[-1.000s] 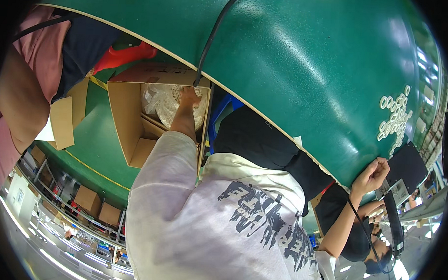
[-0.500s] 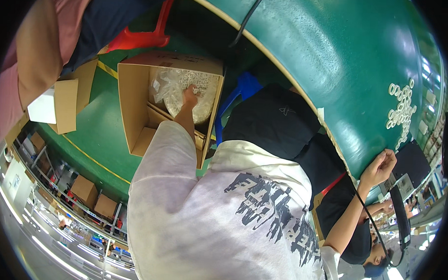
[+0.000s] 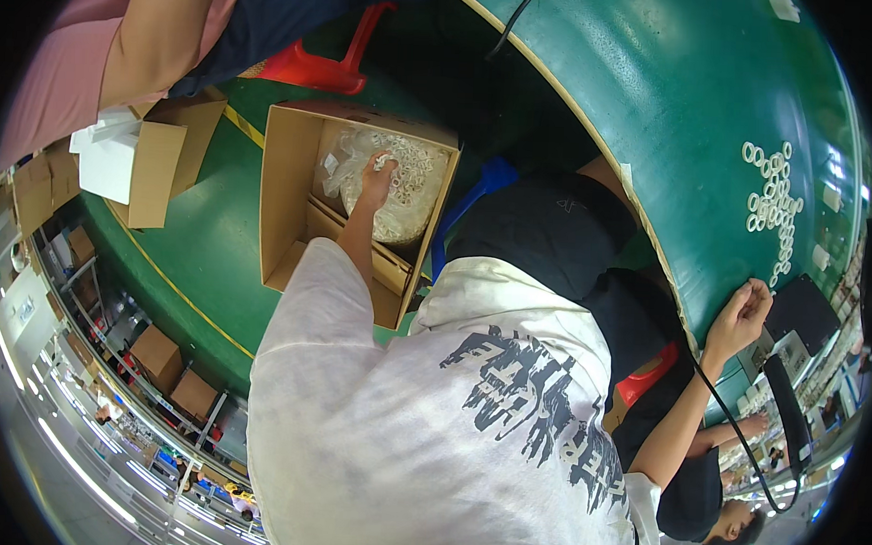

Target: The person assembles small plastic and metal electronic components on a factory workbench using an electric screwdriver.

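My left hand (image 3: 376,182) is down inside an open cardboard box (image 3: 290,191), its fingers closed on some small white rings. Below it, a clear plastic bag (image 3: 400,216) full of loose white rings (image 3: 416,166) lies open in the box. My right hand (image 3: 739,320) rests at the edge of the green table (image 3: 616,77), fingers curled together; whether anything is between them is hidden. Just beyond those fingers, a cluster of white rings (image 3: 773,203) is spread on the tabletop, with a line of them trailing toward the hand.
A black device (image 3: 801,314) stands beside my right hand, with a black cable (image 3: 728,432) near my forearm. A red stool (image 3: 318,69) and another open carton (image 3: 156,171) are on the floor at left. Co-workers sit on both sides, one in pink (image 3: 77,87).
My left hand has lifted slightly off the heap in the bag, with white rings showing at its fingers. The view has shifted a little; my right hand stays at the table edge.
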A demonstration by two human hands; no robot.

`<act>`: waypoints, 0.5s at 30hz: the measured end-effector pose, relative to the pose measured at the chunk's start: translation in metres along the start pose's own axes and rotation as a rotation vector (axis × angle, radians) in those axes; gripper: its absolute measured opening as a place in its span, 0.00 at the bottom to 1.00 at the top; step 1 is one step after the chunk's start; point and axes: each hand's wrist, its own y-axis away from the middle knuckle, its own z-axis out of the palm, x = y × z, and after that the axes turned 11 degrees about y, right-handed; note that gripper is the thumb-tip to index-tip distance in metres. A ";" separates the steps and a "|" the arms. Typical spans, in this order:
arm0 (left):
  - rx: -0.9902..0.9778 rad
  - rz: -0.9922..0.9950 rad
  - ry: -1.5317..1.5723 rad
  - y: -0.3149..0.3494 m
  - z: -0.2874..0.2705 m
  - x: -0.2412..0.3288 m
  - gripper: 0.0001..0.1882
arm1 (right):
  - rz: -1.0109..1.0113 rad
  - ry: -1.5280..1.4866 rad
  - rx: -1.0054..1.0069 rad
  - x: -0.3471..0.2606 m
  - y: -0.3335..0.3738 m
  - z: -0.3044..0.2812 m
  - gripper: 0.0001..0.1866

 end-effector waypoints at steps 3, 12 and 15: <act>0.024 -0.078 0.239 0.040 0.021 0.026 0.24 | -0.002 -0.008 0.005 0.001 0.002 -0.003 0.07; -0.037 -0.002 0.276 0.162 0.025 0.109 0.21 | -0.033 -0.091 0.057 -0.009 -0.001 0.003 0.06; -0.151 0.092 0.220 0.213 0.068 0.167 0.19 | -0.039 -0.025 0.090 -0.023 0.002 -0.004 0.07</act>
